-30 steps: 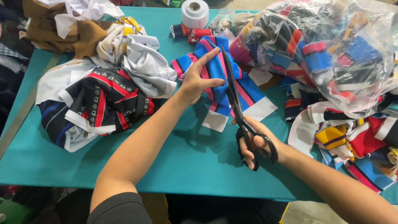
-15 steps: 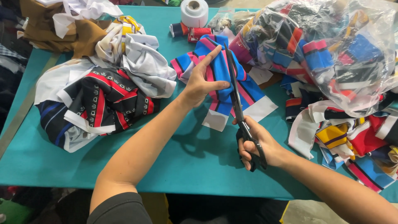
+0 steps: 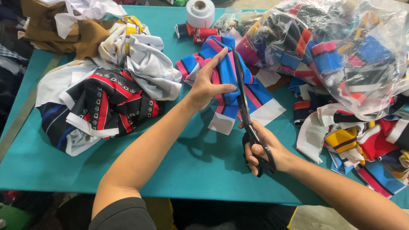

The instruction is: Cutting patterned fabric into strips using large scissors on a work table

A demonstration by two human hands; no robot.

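Scissors (image 3: 247, 110) advanced (one pair) gripped by right hand (image 3: 266, 149); left hand (image 3: 208, 83) flat on striped cloth (image 3: 230, 81).

Scissors (image 3: 245, 102) on striped cloth (image 3: 226, 81), bag (image 3: 336, 51) right

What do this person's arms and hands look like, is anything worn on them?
Both forearms are bare, with no gloves on the left hand or the right hand. A dark grey short sleeve covers the left upper arm. No watch, bracelet or ring shows on either hand.
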